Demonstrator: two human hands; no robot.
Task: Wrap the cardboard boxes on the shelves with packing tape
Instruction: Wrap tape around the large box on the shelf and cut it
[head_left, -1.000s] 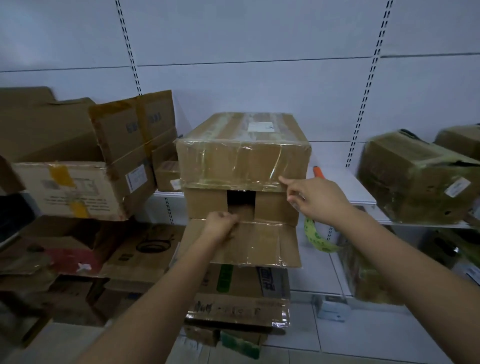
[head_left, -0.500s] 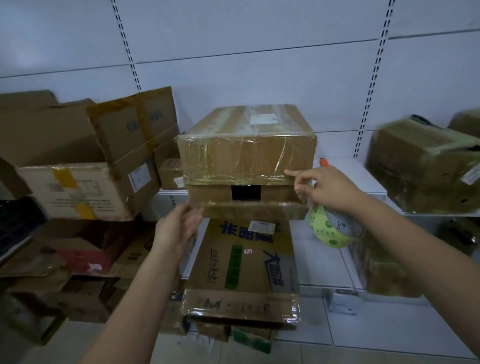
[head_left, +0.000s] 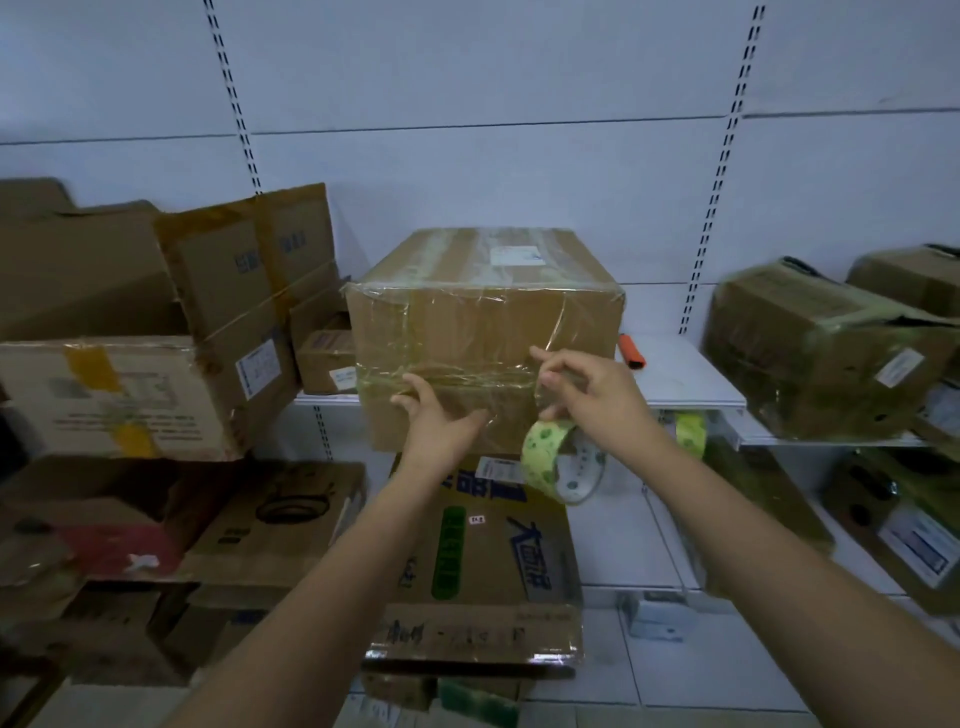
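Observation:
A brown cardboard box (head_left: 483, 306) stands at the front edge of the white shelf (head_left: 685, 384). Clear tape covers its top and upper front. My left hand (head_left: 436, 421) presses flat against the box's lower front, fingers spread, holding the flap shut. My right hand (head_left: 587, 395) is at the box's lower right front and pinches clear tape between thumb and fingers. A roll of tape with a green-patterned core (head_left: 561, 460) hangs just below that hand.
Worn cardboard boxes (head_left: 130, 395) are stacked to the left. Tape-wrapped boxes (head_left: 821, 348) sit on the shelf at right. A printed box (head_left: 488, 561) juts out below the one I work on. An orange-handled tool (head_left: 631, 351) lies on the shelf.
The box's front flap, hanging open a second ago, has been folded up shut. My left hand moved up onto it. My right hand shifted lower with the tape roll.

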